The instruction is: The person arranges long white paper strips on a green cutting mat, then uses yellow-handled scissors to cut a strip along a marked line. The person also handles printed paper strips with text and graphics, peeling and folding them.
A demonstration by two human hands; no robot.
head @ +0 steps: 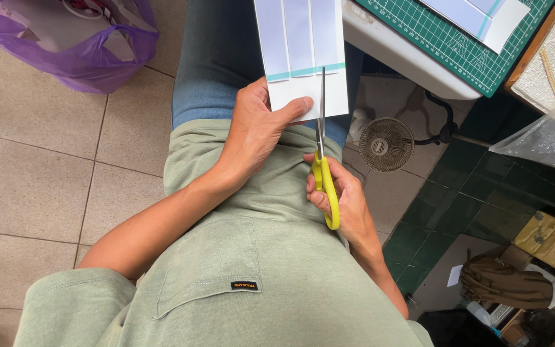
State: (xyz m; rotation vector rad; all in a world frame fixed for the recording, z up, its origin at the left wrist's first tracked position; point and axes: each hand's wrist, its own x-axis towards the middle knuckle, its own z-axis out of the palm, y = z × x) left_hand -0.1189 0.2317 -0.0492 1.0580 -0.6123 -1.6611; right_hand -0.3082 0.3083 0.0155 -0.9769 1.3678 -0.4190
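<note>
Right hand grips yellow scissors (blades in the paper), left hand pinching the white sheet

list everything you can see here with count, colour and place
white paper sheet with pale strips: one, white and lilac, over the lap
yellow-handled scissors: one, blades in the sheet
purple plastic bag: one, floor, top left
green cutting mat: one, table, top right
small round fan: one, grey, floor right
brown fabric bag: one, lower right
left hand: one, pinching the sheet
right hand: one, in the scissor handles
</note>
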